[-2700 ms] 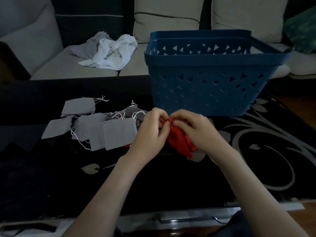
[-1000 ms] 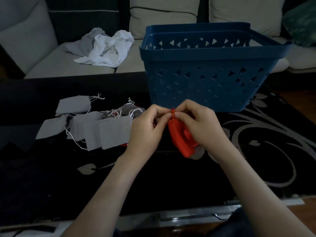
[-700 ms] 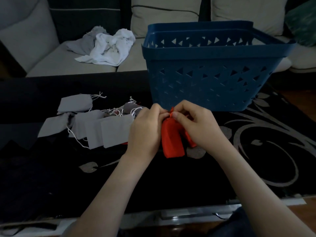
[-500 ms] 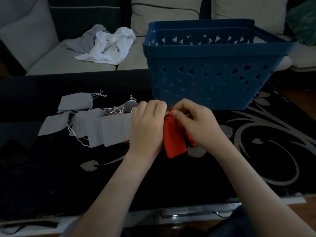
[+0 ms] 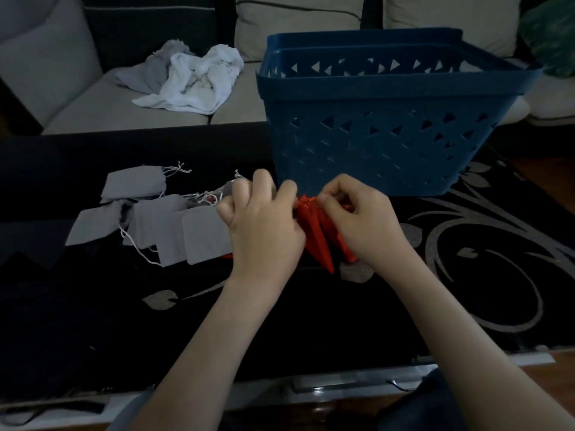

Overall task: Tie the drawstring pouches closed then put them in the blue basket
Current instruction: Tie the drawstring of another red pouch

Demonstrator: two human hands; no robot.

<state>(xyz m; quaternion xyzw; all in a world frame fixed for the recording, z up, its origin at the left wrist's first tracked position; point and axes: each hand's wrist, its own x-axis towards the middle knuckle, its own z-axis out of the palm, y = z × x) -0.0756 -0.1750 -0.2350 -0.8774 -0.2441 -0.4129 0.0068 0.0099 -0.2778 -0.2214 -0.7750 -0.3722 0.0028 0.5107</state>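
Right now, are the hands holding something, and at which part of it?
Yes. The left hand and the right hand both pinch the red pouch at its gathered top, one from each side.

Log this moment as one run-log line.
step: tying; left hand: pinches red pouch top; right hand: pinches same; basket: behind hands; grey pouches: left of hands

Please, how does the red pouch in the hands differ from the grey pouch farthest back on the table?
Colour: the red pouch is bright red, the grey pouch pale grey with white strings.
Hold: the left hand and right hand pinch the red pouch at its gathered top; the grey pouch lies untouched.
Shape: the red pouch is creased into folds, the grey pouch flat.
Both are small cloth pouches outside the blue basket.
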